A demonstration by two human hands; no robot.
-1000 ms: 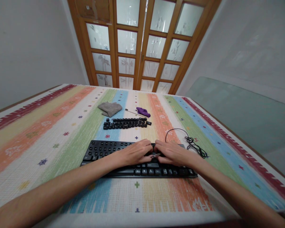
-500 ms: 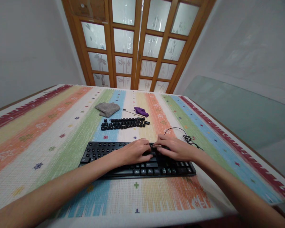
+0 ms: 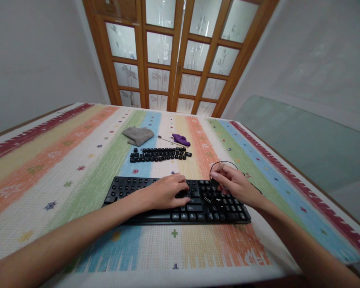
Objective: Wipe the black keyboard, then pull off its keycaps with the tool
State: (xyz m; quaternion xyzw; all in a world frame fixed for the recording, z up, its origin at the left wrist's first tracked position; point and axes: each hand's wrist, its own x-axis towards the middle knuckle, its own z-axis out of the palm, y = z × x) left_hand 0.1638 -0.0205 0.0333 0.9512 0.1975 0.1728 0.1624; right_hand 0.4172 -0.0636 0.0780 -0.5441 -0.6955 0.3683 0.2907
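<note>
Notably, we found the right hand (image 3: 235,185) parted from the left hand (image 3: 165,193): a moment earlier both had been close together over the keyboard (image 3: 156,217), whereas now the right was raised just above its right-hand keys. Its thumb and fingers were pinched on a small dark piece (image 3: 214,183), with a thin shiny wire (image 3: 209,200) below; we could not tell whether the piece was a key or a handle. The left stayed on the keyboard, thumb and fingers apart, nothing visible between them. We judged that the work had passed to the right alone, the left merely steadying. The keyboard lay beneath both hands, with rows of loose keys (image 3: 159,156) beyond it, near the gray cloth (image 3: 139,136).
</note>
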